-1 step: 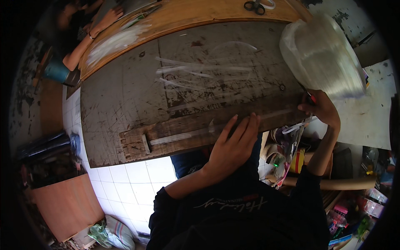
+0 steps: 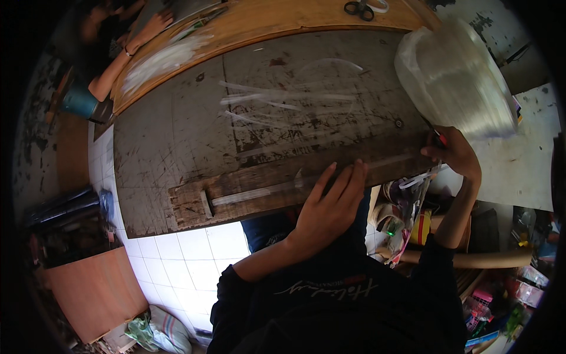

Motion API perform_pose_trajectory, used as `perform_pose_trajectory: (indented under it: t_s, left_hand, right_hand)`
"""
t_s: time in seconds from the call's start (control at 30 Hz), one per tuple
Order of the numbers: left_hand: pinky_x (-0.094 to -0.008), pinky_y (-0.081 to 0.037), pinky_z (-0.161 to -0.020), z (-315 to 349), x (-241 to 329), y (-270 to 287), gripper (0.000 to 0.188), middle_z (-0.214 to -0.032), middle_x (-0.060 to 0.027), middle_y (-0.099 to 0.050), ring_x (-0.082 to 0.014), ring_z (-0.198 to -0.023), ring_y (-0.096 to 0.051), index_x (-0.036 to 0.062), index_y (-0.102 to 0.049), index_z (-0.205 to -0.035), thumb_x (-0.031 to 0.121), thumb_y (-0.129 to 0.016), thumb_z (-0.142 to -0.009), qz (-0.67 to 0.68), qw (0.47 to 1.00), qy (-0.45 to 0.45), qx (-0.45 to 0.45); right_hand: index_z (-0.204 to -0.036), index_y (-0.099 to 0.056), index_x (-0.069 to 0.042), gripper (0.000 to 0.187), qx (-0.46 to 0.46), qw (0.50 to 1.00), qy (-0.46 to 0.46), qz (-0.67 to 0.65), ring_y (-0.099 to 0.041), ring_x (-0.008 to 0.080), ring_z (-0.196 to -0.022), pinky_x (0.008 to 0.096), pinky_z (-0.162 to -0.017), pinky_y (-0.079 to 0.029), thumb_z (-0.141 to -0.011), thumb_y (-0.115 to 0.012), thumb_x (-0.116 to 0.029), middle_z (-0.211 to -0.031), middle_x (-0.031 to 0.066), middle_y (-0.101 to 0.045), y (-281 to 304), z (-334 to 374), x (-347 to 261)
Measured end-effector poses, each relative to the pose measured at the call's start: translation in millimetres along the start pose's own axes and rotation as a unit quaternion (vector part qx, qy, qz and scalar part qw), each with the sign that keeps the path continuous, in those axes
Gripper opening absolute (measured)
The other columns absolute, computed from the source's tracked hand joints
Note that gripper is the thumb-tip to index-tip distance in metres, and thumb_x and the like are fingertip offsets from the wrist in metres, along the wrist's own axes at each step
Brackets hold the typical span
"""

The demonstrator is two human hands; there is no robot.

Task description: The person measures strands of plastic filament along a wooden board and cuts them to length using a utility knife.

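A long worn wooden board (image 2: 187, 190) lies along the near edge of the dark, scratched table (image 2: 171, 147). Clear plastic strips (image 2: 244, 196) run lengthwise on it, their left end by a small upright metal piece (image 2: 206, 203). My left hand (image 2: 336, 203) rests on the board over the strips, fingers stretched out. At the board's right end, my right hand (image 2: 457, 154) is closed round a red-handled tool (image 2: 441, 139) with a thin dark blade; its exact kind is hard to see. Several loose clear strips (image 2: 259, 101) lie mid-table.
A big coil of clear plastic strip (image 2: 454, 82) stands at the far right. Black-handled scissors (image 2: 358, 10) lie on the far wooden table (image 2: 265, 26). There, a co-worker's arm (image 2: 112, 76) reaches in beside a pile of pale strips (image 2: 162, 62). Clutter (image 2: 407, 206) sits below right.
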State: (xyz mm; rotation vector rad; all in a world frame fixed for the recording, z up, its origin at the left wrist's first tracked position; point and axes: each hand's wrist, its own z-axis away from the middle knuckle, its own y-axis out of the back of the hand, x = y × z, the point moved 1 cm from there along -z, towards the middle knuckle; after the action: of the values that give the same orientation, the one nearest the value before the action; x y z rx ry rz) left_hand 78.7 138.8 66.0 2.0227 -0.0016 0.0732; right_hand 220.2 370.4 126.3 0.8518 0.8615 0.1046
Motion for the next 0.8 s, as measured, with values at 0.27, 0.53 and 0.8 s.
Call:
perform_pose_trajectory:
  t_s: [0.27, 0.53, 0.8]
  left_hand:
    - [-0.0293, -0.043, -0.089, -1.4, -4.9, -5.3, 0.039, -0.111, -0.0069, -0.055, -0.016, -0.099, -0.053, 0.0013, -0.055, -0.117, 0.015, -0.056, -0.081, -0.013, 0.999, -0.033, 0.019]
    - [-0.0267, -0.048, -0.084, -3.6, -10.5, -1.8, 0.044, -0.111, -0.0062, -0.055, -0.0157, -0.097, -0.056, 0.0023, -0.055, -0.118, 0.011, -0.052, -0.075, 0.016, 0.998, -0.047, 0.026]
    - [-0.0267, -0.047, -0.085, -4.3, -10.4, -3.0, 0.044, -0.112, -0.0056, -0.055, -0.015, -0.096, -0.056, 0.004, -0.054, -0.118, 0.012, -0.052, -0.075, 0.025, 0.999, -0.035, 0.023]
  right_hand:
    - [-0.094, -0.05, 0.002, 0.024, 0.204, 0.975, -0.034, -0.08, -0.049, 0.0148, -0.053, 0.0304, -0.05, -0.04, -0.081, -0.063, -0.013, -0.068, 0.0076, -0.054, -13.1, 19.2, -1.8]
    - [-0.098, -0.042, -0.001, 0.022, 0.199, 0.978, 0.019, 0.06, -0.058, 0.0379, -0.079, 0.0445, -0.061, -0.044, -0.086, -0.056, -0.012, -0.087, 0.0198, -0.056, -111.8, 80.6, -51.4]
    - [-0.096, -0.036, 0.0, 0.023, 0.088, 0.993, -0.071, 0.013, -0.057, 0.0447, -0.065, 0.0499, -0.052, -0.042, -0.091, -0.049, -0.018, -0.067, 0.0252, -0.057, -136.1, 79.1, -74.5]
